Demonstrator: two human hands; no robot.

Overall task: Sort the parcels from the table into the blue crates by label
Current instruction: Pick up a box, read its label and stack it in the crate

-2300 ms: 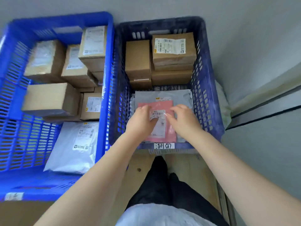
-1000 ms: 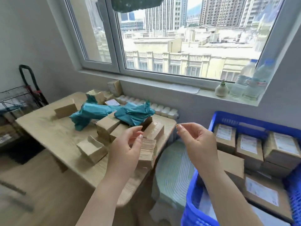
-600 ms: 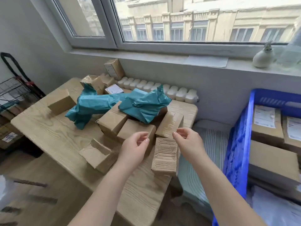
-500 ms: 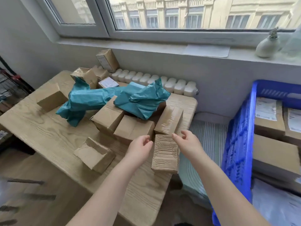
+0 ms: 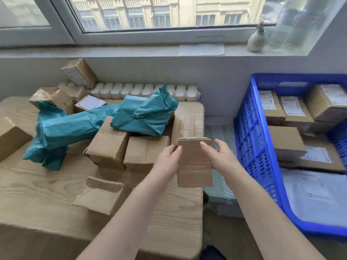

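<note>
A small brown cardboard parcel [image 5: 194, 164] stands lifted at the right end of the wooden table [image 5: 47, 199], its plain side toward me. My left hand [image 5: 169, 158] grips its left edge and my right hand [image 5: 218, 156] grips its right edge. More cardboard parcels [image 5: 109, 141] and two teal plastic mailers [image 5: 144, 113] lie heaped on the table behind it. A blue crate [image 5: 251, 139] stands on the right, holding labelled boxes and a grey mailer.
A white radiator [image 5: 146, 91] runs along the wall behind the table under the windowsill, which carries a small vase [image 5: 257, 39] and bottles. A striped cloth [image 5: 219, 139] fills the gap between table and crate. A torn box [image 5: 101, 194] lies near the table's front.
I turned from the crates to the table. Both hands reached down to the ribbed cardboard parcel at the table's right end, took hold of it and raised it up.
</note>
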